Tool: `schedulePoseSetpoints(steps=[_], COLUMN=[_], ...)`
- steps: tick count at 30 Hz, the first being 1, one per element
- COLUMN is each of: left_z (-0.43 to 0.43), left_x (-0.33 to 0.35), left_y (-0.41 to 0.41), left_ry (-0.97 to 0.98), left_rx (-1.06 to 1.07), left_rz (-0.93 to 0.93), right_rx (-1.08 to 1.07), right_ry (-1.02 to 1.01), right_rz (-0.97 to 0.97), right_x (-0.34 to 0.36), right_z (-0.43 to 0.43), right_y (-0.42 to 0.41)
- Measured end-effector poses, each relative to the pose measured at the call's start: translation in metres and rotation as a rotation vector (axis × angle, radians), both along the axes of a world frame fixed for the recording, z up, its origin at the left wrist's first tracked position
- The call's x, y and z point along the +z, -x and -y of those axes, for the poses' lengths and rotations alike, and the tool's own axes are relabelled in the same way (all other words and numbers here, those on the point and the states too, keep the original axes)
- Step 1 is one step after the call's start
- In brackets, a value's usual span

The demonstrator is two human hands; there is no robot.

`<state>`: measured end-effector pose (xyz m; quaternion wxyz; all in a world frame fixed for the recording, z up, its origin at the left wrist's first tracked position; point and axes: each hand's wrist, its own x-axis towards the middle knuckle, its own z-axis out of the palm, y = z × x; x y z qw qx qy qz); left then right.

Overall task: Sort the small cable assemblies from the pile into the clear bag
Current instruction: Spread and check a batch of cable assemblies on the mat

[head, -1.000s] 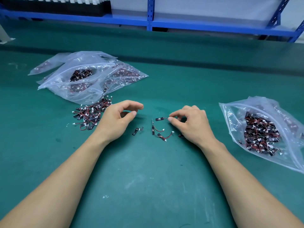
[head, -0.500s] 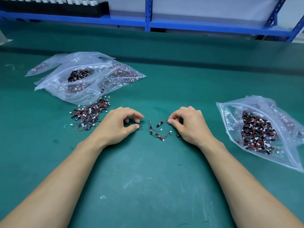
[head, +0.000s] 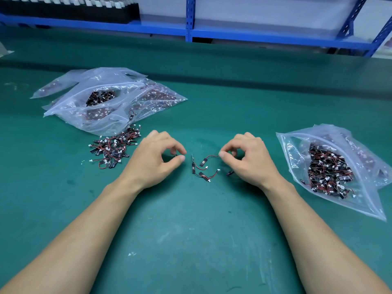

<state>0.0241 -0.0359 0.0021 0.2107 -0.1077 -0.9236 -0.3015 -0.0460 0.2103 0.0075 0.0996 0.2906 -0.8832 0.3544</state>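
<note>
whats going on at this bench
A person is sorting small cable parts on a green table. The right hand pinches the wire of a cable assembly; the left hand pinches a second assembly. A few loose ones lie between them. The pile sits left, by the other bags; the clear bag at right is partly filled.

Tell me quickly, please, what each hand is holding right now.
Left hand: pinches a small dark part, mostly hidden.
Right hand: pinches the red wire of a cable assembly.
</note>
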Motion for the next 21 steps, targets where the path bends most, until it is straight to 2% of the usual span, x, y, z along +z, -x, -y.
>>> schedulePoseSetpoints(steps=[6, 10, 21], left_z=[-0.008, -0.007, -0.006], left_x=[0.001, 0.000, 0.002], left_y=[-0.002, 0.000, -0.004], left_ry=[0.089, 0.165, 0.127], left_rx=[-0.133, -0.138, -0.152], left_rz=[0.072, 0.111, 0.133], right_rx=[0.217, 0.229, 0.199], right_ry=[-0.173, -0.206, -0.181], right_rz=[0.042, 0.059, 0.107], right_x=[0.008, 0.008, 0.013], right_z=[-0.001, -0.003, -0.012], right_y=[-0.007, -0.005, -0.002])
